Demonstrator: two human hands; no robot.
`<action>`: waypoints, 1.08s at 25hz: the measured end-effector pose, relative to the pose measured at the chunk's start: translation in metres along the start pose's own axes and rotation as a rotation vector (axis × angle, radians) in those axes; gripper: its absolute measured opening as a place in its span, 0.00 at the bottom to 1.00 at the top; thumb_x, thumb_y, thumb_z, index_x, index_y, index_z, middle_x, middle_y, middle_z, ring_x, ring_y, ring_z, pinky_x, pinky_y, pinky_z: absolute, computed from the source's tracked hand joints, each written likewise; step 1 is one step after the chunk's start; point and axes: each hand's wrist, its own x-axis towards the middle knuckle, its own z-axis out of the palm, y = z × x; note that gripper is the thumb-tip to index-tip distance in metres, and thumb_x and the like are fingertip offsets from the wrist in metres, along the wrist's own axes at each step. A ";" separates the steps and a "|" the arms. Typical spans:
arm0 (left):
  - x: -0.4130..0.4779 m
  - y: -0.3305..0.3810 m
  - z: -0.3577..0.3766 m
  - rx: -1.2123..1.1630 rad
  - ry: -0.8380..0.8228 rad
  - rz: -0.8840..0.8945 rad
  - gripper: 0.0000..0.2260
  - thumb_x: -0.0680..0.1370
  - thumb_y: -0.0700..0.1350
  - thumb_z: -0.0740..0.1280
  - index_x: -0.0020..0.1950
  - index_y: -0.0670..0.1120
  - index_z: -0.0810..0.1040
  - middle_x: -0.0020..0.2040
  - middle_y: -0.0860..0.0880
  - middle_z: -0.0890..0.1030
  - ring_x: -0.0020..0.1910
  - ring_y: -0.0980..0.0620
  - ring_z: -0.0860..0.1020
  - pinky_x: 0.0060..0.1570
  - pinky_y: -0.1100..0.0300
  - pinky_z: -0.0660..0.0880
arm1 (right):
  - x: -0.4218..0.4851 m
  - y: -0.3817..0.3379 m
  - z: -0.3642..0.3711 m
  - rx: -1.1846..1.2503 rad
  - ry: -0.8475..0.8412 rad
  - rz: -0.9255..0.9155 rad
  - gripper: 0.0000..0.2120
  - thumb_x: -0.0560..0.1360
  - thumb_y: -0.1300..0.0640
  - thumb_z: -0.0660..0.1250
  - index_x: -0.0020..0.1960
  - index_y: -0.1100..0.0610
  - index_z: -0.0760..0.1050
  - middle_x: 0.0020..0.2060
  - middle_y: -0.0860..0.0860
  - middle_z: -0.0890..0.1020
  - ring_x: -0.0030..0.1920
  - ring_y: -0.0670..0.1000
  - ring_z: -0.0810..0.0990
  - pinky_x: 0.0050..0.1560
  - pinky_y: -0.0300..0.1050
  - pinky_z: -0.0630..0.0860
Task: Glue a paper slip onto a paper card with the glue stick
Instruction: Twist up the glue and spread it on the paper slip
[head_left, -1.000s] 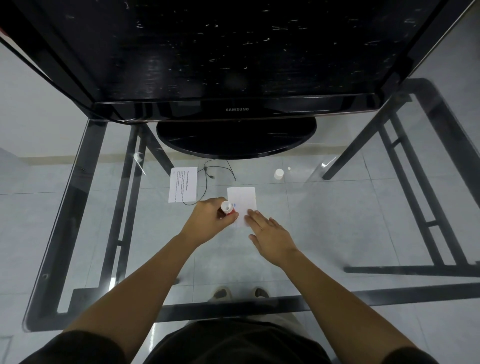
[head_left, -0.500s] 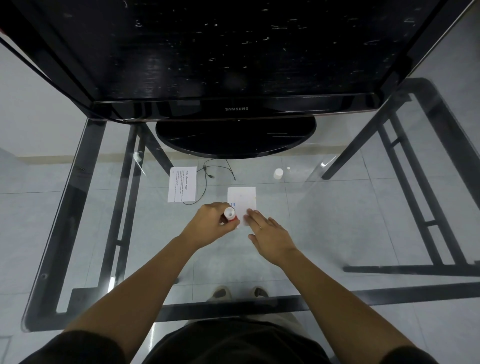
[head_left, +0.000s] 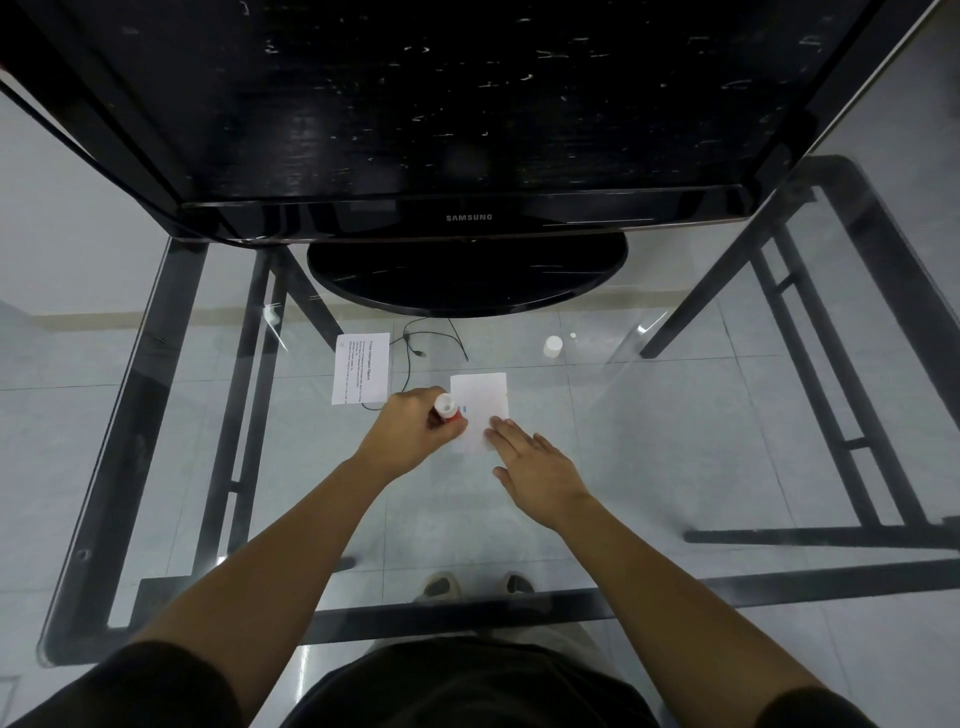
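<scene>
Overhead, SAMSUNG monitor (head_left: 467, 156); left hand (head_left: 415, 434) fingers clenched around glue stick (head_left: 447, 405), right hand (head_left: 535, 470) flat, released, on paper card (head_left: 480, 402)

Dim, cool, even light with no hard shadows. The glass counter (head_left: 675, 467) shows faint glare streaks near its far corners and a bright glint low on the left. Small reflections fleck the dark television screen (head_left: 467, 93). Wide-angle distortion bows the straight edges toward the frame's borders; the centre stays sharp
</scene>
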 end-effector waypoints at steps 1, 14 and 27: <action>0.001 0.000 -0.001 -0.005 0.042 -0.014 0.09 0.72 0.49 0.70 0.42 0.43 0.77 0.37 0.47 0.81 0.35 0.51 0.78 0.34 0.63 0.73 | 0.000 0.000 0.000 -0.002 -0.001 0.001 0.25 0.81 0.53 0.51 0.76 0.54 0.49 0.77 0.49 0.50 0.76 0.48 0.50 0.74 0.46 0.49; 0.008 0.005 -0.004 -0.048 0.035 0.002 0.08 0.72 0.47 0.71 0.42 0.43 0.78 0.36 0.48 0.81 0.35 0.52 0.77 0.33 0.66 0.70 | 0.000 0.001 0.002 0.023 0.008 0.007 0.25 0.81 0.53 0.52 0.75 0.54 0.50 0.77 0.49 0.51 0.76 0.48 0.50 0.74 0.46 0.49; 0.015 0.010 0.000 0.006 -0.060 0.024 0.08 0.72 0.48 0.70 0.44 0.43 0.78 0.41 0.47 0.82 0.38 0.51 0.77 0.35 0.67 0.70 | -0.001 0.000 0.001 0.026 0.009 0.002 0.25 0.81 0.53 0.52 0.75 0.54 0.50 0.77 0.49 0.51 0.76 0.48 0.50 0.74 0.46 0.49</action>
